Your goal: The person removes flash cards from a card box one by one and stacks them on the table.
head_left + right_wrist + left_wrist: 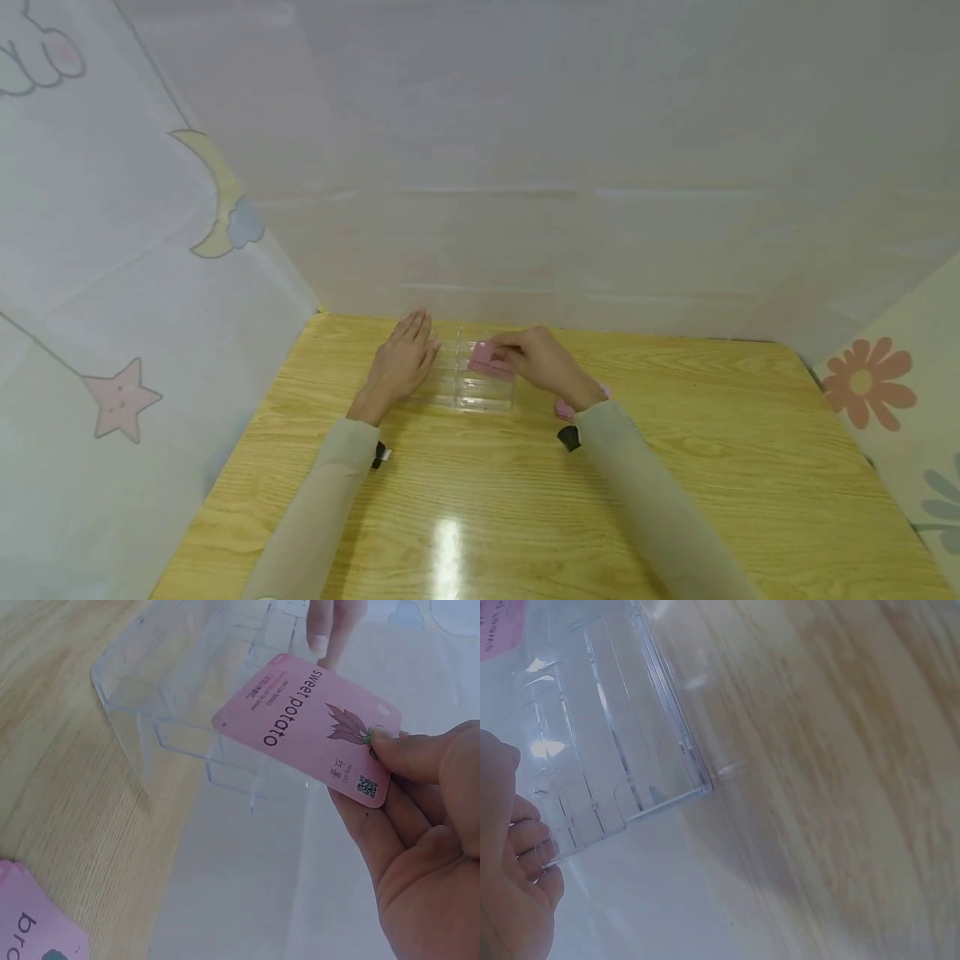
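A clear plastic stepped rack (483,404) stands near the back of the table, its tiers running side to side. My left hand (401,362) is at its left end; in the left wrist view the fingers (532,840) curl at the clear rim. My right hand (547,362) pinches a pink flash card (300,724) between thumb and fingers at one end. The card reads "sweet potato" with a drawing of the plant and a small square code. It is held tilted at the rack, overlapping the tiers in the head view.
More pink cards (37,919) lie in a pile on the wooden table (480,467), partly hidden by the right wrist in the head view. A small black object (570,437) shows beside the right cuff. Pale patterned sheets (525,167) rise behind and at both sides.
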{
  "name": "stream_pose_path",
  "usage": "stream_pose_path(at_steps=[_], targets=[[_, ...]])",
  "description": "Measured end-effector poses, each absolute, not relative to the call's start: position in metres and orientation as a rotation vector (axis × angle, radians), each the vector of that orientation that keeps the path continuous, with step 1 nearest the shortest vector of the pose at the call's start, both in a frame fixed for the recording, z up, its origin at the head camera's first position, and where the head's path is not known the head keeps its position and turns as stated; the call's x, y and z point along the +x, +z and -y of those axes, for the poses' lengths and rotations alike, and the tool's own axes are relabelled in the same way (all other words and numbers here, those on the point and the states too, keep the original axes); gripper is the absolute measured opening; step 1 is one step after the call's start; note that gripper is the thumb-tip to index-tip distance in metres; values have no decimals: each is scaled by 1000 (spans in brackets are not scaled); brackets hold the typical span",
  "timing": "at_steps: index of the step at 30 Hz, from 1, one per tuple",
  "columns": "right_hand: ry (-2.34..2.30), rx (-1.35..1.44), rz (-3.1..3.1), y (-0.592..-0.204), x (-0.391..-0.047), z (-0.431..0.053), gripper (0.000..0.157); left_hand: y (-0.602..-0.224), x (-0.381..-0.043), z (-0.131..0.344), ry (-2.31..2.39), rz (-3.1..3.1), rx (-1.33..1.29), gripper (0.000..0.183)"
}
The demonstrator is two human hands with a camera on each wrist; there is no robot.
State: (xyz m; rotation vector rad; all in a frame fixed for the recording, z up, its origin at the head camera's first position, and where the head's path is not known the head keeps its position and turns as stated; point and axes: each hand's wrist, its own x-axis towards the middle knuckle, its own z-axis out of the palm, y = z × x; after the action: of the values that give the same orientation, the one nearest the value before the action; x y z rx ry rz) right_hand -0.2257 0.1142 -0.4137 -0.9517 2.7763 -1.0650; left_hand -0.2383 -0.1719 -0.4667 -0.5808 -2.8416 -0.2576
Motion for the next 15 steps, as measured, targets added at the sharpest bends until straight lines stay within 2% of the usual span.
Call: stream_pose_path(at_steps=[15], targets=[[-1226, -701, -2702, -415, -223, -162, 31, -468, -239, 173, -271, 2842, -590, 63]])
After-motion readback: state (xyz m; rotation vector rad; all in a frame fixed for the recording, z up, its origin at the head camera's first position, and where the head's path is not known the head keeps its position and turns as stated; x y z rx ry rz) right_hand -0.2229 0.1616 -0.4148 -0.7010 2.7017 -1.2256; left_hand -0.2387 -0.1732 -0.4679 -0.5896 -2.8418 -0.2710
